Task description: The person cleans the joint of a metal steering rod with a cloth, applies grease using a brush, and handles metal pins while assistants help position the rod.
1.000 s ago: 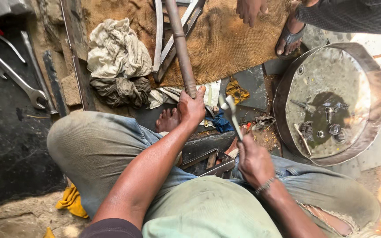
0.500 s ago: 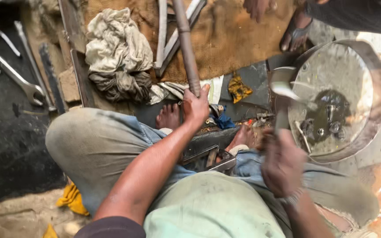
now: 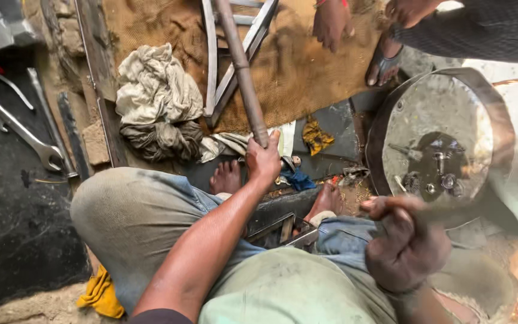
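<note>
Left hand [image 3: 263,161] grips rod [image 3: 241,66] | right hand [image 3: 404,247] blurred, fisted

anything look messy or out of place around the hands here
Yes. Crumpled rags lie heaped on the ground beside the burlap mat, and wrenches lie loose at left. The left hand grips a rusty rod; the right hand is motion-blurred, its tool unclear.
</note>
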